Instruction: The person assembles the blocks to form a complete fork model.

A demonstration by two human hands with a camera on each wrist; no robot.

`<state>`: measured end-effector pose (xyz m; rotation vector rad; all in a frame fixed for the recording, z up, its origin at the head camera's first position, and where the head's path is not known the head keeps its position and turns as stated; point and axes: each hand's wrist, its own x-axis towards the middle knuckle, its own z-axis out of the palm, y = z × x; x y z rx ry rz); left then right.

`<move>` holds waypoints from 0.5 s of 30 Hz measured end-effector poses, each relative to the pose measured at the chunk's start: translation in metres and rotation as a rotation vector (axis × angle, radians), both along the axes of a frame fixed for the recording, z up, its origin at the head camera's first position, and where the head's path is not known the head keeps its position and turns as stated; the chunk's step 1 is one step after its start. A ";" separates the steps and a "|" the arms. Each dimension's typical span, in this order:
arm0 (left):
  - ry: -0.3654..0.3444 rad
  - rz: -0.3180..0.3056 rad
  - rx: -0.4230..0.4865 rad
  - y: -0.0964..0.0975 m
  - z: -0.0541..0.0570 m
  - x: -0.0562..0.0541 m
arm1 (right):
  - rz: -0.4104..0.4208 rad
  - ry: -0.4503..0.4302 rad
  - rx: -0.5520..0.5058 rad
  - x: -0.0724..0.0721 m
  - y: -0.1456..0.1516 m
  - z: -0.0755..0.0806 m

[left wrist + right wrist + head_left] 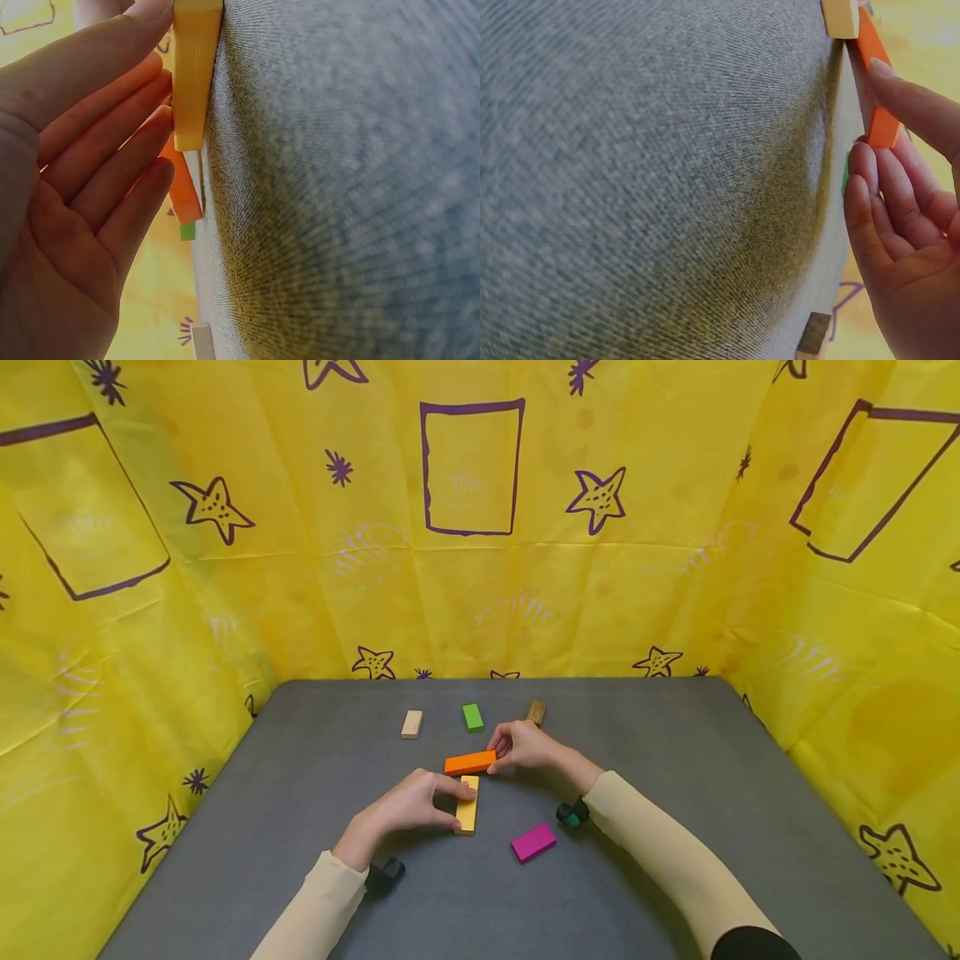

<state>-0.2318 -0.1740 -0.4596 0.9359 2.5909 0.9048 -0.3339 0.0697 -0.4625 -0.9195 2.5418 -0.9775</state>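
My left hand (pixel 401 803) pinches a yellow block (pixel 467 817) between thumb and fingers, its long side running away from me. Just beyond, an orange block (pixel 468 763) lies crosswise, and my right hand (pixel 527 747) grips its right end with the thumb on the near side. The yellow block's far end is close to the orange block's near side; whether they touch I cannot tell. In the left wrist view the thumb presses the yellow block (pixel 196 82). The right wrist view has the thumb against the orange block (pixel 883 127).
On the dark grey table (pixel 300 827), a magenta block (pixel 533 843) lies nearer, right of the yellow one. Farther back are a beige block (pixel 412 724), a green block (pixel 472 717) and a brown block (pixel 536 712), partly behind the right hand. A yellow patterned cloth (pixel 465 593) surrounds the table.
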 end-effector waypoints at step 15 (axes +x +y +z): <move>0.012 -0.001 -0.010 0.000 0.000 0.000 | 0.018 -0.032 0.012 0.002 0.001 -0.004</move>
